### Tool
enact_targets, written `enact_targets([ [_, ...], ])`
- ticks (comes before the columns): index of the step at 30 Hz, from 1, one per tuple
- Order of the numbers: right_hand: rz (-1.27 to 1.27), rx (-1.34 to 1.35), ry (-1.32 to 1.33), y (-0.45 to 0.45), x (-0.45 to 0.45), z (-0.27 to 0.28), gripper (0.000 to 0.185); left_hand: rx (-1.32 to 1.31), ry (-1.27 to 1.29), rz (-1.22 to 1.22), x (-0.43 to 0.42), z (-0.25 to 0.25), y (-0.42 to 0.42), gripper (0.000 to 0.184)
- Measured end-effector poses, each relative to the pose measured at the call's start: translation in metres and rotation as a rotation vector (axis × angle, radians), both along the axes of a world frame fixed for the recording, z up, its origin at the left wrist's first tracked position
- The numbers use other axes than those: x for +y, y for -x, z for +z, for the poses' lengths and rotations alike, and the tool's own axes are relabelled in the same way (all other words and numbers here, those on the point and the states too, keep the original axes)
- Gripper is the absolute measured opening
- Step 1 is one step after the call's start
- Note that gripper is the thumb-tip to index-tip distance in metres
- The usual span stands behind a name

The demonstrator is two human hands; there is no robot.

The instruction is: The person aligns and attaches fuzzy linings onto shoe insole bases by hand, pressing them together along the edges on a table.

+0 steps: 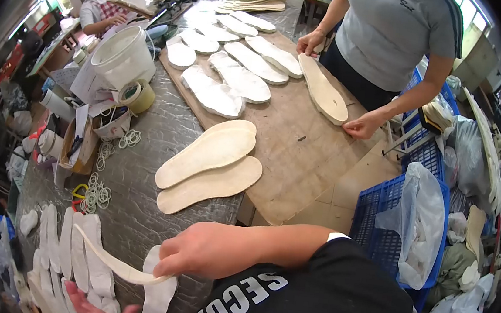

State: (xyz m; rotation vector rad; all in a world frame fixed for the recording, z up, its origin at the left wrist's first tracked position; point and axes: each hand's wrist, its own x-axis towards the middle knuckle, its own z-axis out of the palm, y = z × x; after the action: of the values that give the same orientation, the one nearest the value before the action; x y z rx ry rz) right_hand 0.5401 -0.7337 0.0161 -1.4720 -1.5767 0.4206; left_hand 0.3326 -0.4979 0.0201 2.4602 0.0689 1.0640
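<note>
Seemingly midway | right hand [207,251] pinches curved insole [118,270]; left hand [97,309] spread, holding nothing visible | white insoles [256,63] laid out, bunched insoles [65,247] remain

Bright light comes probably from the tall glass window [476,27] at upper right. White, flat, foot-shaped insoles [199,41] show strong glare. The round view bends toward black corners; the far left looks blurred.

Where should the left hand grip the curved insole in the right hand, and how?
Pinch the curved insole by its free left end, probably from the left side, thumb and fingers on opposite faces: it is thin, and the right hand covers its other end.
</note>
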Motion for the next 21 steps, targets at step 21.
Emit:
enact_targets([
  [21, -0.365, 0.536, 0.329, 0.011, 0.034, -0.093, 0.027, 0.751, -0.022, 0.301, 0.012, 0.017, 0.065, 0.083],
])
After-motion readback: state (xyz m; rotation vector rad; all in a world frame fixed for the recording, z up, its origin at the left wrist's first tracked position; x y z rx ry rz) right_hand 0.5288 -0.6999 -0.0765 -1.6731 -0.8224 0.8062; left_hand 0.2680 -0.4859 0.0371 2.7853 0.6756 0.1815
